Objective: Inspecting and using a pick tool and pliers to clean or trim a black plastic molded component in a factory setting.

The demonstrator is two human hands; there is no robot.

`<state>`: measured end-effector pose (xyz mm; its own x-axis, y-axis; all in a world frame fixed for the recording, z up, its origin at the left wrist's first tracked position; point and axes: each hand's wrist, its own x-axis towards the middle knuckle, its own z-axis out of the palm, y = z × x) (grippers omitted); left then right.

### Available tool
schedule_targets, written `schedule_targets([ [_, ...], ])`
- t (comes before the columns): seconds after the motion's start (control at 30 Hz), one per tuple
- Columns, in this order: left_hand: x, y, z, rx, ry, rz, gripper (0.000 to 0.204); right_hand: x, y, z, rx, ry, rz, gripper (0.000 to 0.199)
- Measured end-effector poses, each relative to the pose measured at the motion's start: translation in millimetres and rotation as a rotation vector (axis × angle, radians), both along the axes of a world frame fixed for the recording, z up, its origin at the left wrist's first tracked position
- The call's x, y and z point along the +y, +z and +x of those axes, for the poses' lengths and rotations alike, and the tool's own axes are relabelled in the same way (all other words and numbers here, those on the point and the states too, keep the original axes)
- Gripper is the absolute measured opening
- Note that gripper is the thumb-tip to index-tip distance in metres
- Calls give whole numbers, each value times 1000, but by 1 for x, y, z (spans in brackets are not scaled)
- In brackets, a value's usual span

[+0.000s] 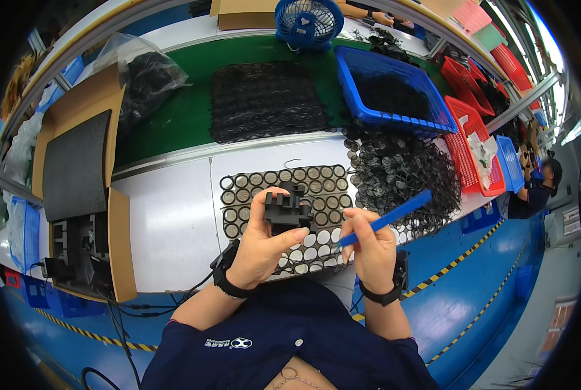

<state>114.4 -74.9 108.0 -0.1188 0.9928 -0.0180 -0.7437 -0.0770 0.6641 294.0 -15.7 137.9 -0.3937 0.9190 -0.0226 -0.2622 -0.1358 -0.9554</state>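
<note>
Cradling blocky black plastic-looking part [282, 212] above rows of black rings [237, 214] on white desk [167, 221], left grip [256, 250] curls round it; right grip [373, 252] pinches slim blue stick-like tool [397, 216], tip apart. Steady wrists, light touch best!

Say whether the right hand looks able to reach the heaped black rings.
Probably yes: the heaped black rings lie just beyond the right hand, no barrier between, though it holds a blue tool.

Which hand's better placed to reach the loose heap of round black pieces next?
Probably the right hand: it's nearer the heap of round black pieces and holds only a slim blue tool. The left hand is farther off and holds the bulkier black part.
</note>
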Motion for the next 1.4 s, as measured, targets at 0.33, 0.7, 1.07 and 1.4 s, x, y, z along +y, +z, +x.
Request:
schedule_targets([
  [0.33, -3, -2, 2, 357, 183, 125, 62, -17, 5, -4, -253, -22, 523, 21],
  [0.7, -5, -8, 4, 440, 239, 201, 60, -21, 4, -10, -320, -6, 551, 20],
  [1.07, -5, -10, 4, 558, 299, 226, 58, -24, 1, -12, -304, -32, 492, 19],
  [1.4, -5, -14, 4, 911, 410, 260, 61, -27, 4, -25, -608, -120, 1049, 25],
])
